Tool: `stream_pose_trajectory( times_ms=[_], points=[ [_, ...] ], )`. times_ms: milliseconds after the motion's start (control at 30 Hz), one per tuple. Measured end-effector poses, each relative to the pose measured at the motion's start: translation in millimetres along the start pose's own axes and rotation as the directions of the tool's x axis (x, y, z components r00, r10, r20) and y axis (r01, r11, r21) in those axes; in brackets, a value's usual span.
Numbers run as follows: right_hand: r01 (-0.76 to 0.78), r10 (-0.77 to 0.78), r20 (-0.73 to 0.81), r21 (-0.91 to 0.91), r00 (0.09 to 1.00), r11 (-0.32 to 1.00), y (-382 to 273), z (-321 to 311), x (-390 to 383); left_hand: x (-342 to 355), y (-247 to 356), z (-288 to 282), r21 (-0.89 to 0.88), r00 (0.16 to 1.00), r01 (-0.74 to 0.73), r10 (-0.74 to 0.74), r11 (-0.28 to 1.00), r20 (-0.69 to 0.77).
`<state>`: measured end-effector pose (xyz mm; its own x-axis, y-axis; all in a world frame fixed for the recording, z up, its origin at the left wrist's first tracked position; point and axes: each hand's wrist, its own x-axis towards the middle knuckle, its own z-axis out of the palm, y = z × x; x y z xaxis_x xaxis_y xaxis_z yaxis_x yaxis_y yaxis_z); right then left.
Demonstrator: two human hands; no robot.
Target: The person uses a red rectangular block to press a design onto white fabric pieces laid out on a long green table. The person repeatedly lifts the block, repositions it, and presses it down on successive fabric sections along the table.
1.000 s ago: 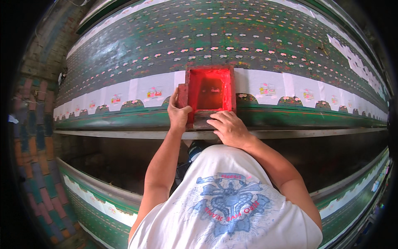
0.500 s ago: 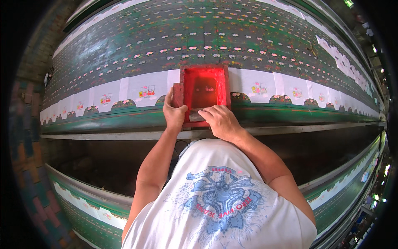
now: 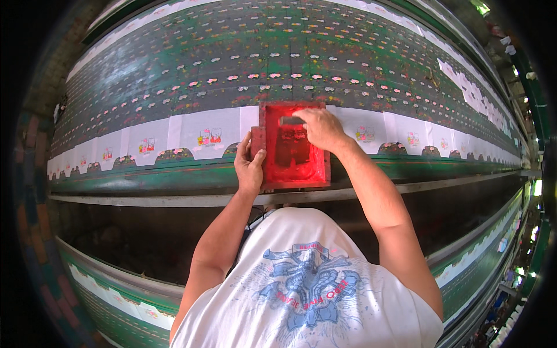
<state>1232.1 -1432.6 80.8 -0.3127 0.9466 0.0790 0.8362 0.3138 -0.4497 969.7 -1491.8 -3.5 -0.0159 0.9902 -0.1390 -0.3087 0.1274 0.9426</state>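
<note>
My left hand (image 3: 250, 165) grips the red-stained wooden block (image 3: 259, 139) on the left side of a rectangular printing frame (image 3: 296, 184), coated inside with wet red ink (image 3: 308, 159). My right hand (image 3: 322, 127) is closed on a dark squeegee (image 3: 288, 120) held crosswise near the frame's far end. Its blade is partly hidden by my fingers. The frame lies over a row of white cut cloth pieces (image 3: 186, 139) along the table's near edge, several bearing small pink-and-red cartoon prints (image 3: 210, 137).
The long grey-green table (image 3: 232, 40) is speckled with old prints and has more white pieces (image 3: 461, 87) at the right. A pale rail (image 3: 139, 201) runs along its front. A similar table (image 3: 107, 290) stands behind me, with a coloured brick floor (image 3: 40, 243) at the left.
My right hand has moved away from me with the squeegee, from the frame's near end to its far end, exposing streaked ink. My left hand stays on the block.
</note>
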Motion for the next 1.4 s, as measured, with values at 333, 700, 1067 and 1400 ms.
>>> stream_pose_trajectory(
  times_ms=[333,700,1067,1400],
  points=[
    [0.092,-0.093,-0.041,-0.022,0.995,0.996,-34.9,21.3,-45.9,-2.8,13.8,1.4,-0.050,0.996,0.089,-0.089,0.995,-0.007],
    [0.136,-0.141,-0.114,-0.053,0.983,0.989,-85.3,39.5,-116.2,-1.8,2.4,0.7,0.052,1.000,0.023,-0.023,0.998,0.009],
    [0.055,-0.053,-0.032,0.080,0.998,0.995,-88.6,35.1,-138.9,-7.9,-1.2,6.6,0.425,0.968,-0.232,0.252,0.875,0.010],
    [-0.079,0.038,-0.127,-0.329,0.991,0.941,-74.0,27.8,-98.3,-24.1,5.2,11.9,0.198,0.873,-0.485,0.457,0.852,0.172]
  ],
)
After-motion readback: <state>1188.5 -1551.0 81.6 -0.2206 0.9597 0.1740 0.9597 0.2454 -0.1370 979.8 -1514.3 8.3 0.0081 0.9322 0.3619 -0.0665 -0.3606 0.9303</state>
